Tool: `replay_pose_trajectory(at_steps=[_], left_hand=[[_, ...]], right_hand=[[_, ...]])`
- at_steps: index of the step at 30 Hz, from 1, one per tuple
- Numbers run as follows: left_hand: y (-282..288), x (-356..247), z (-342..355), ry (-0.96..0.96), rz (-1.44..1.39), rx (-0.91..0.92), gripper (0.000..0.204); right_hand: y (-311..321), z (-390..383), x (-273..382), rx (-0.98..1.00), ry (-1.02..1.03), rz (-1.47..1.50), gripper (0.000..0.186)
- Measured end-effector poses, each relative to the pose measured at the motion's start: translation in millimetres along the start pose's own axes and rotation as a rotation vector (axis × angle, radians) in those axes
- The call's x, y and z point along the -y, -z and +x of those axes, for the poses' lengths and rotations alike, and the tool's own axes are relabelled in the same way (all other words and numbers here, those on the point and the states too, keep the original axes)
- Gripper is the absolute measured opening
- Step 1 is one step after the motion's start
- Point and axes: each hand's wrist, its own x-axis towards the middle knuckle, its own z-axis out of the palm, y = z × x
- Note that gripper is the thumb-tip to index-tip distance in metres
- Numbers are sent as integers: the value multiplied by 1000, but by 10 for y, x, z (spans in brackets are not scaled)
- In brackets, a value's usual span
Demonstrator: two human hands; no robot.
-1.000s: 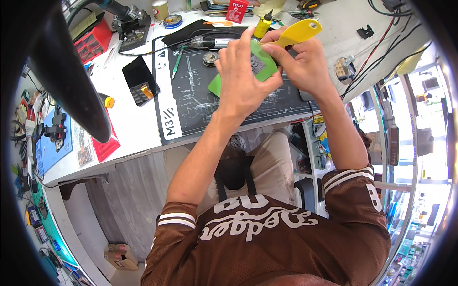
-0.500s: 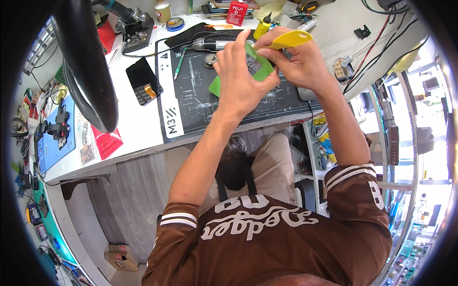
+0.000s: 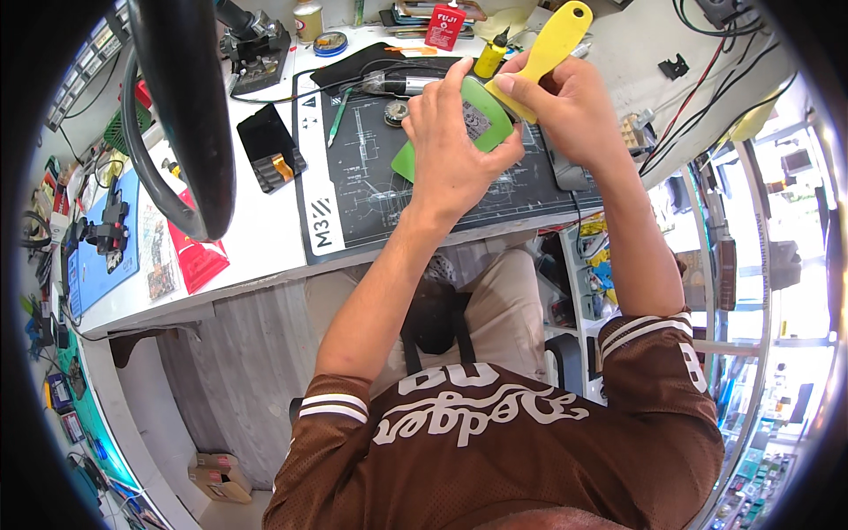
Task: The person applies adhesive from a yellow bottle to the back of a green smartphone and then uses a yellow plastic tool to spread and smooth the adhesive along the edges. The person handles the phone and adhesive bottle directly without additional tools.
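My left hand (image 3: 446,146) is closed around a flat green panel (image 3: 481,95) with rounded corners and a dark grey patterned patch, lifted above the mat. Its thumb and fingers grip opposite edges, and the palm covers much of it. In my right hand (image 3: 570,102) is a yellow plastic scraper (image 3: 559,40), pinched between thumb and fingers. The scraper's handle, with a hole at its end, points up and away; its blade reaches down by the panel's right edge. Whether the blade touches the panel I cannot tell.
A dark printed work mat (image 3: 367,199) covers the bench, with a green pen-like tool (image 3: 338,117) and a small round metal part (image 3: 396,112). Left lies a black phone part (image 3: 268,146). Beyond stand a yellow bottle (image 3: 489,60) and a red container (image 3: 444,26). A black arm (image 3: 185,115) hangs at left.
My right hand has turned the scraper from lying nearly level to handle-up, with its blade now pointing down beside the green panel. My left hand keeps its hold, the panel turned slightly.
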Motion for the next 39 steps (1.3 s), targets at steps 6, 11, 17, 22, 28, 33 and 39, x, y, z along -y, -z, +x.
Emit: replay_pose_trajectory(at_steps=[6,11,17,22,28,33,39], left_hand=[[26,25,5,13,-5,29,94],[27,15,2,25,5,35,94],[-26,25,17,17,30,14,96],[-1,69,21,10,22,29,100],[40,68,26,8,-13,44,103],[78,14,13,24,-22,55,100],[32,51,-46,64,-220,-36,83]], right_hand=[[35,25,31,27,-37,4,24],[31,57,104,95,-68,7,24],[-130,133,-3,43,-59,61,22],[-167,110,-28,37,117,-43,19],[-110,94,-67,72,373,-79,17],[-67,123,-20,72,609,-188,14],[-60,54,-3,109,287,-93,16]])
